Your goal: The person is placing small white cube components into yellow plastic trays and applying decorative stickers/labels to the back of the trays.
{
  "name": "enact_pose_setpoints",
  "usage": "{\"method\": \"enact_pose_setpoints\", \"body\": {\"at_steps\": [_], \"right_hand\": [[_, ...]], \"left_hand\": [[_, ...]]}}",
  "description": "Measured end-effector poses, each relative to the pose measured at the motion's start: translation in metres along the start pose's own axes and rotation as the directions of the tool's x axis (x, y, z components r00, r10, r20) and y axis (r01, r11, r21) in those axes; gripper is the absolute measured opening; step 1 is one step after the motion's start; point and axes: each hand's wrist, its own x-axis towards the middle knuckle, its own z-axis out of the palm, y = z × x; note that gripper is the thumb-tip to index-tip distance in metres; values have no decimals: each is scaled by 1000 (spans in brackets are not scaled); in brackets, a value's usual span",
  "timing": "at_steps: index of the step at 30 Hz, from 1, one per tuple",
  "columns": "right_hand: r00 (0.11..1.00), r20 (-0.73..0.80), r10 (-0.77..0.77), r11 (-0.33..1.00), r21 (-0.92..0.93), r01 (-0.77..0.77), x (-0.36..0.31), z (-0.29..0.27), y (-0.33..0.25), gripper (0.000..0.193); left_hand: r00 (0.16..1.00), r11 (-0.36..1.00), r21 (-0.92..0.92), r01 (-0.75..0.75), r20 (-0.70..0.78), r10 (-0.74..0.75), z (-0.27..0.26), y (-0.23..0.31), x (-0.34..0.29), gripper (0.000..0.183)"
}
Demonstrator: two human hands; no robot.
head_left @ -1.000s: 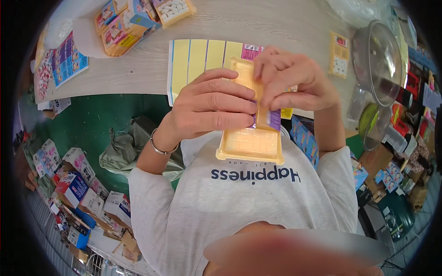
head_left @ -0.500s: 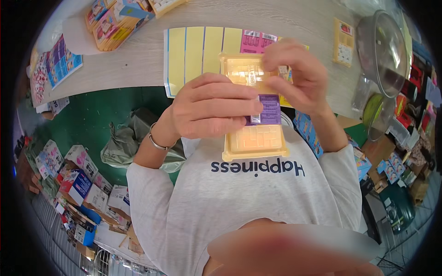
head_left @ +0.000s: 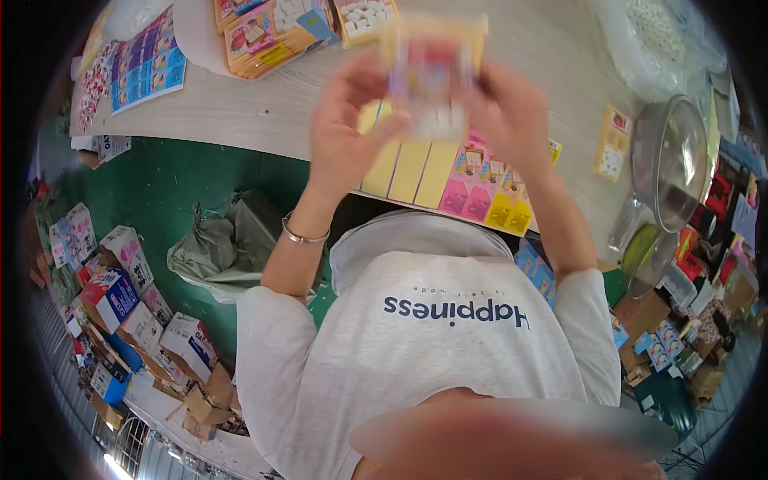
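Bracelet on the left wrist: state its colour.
Silver, a thin metal bracelet just below the left hand; the head view shows it clearly.

Yellow and pink card row (head_left: 448, 180) on table (head_left: 256, 120); clear bowl (head_left: 668, 160).

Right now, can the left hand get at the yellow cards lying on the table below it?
Probably not freely: the left hand shares a grip on the blurred packet with the right hand. The yellow cards lie uncovered just beneath.

Tabletop (head_left: 256, 112): bare strip at centre-left, passable. Obstacles: boxed packs (head_left: 272, 32) at far edge, card row (head_left: 448, 172) at near edge (flat), mesh dome (head_left: 668, 160) right.
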Motion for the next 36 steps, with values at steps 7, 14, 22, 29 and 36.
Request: {"method": "enact_pose_setpoints", "body": {"at_steps": [7,14,22,29,36], "right_hand": [[973,-232,13,960,-268,-77,170,55,71,39],[905,-405,-132,605,-756,-250,-30,-95,64,30],[964,-265,-15,463,-857,-228,-108,-126,154,48],[966,-258,29,484,-841,-240,-36,-40,87,39],[927,-72,-368,589,-790,172,-64,30,104,37]], "left_hand": [[932,388,849,-358,349,96,27,-43,8,38],[920,353,863,-362,392,-16,30,-74,10,61],[898,469,804,-366,437,-47,31,-81,18,51],[917,460,802,-381,392,76,35,-90,20,15],[922,424,820,-385,360,142,39,-96,17,10]]}}
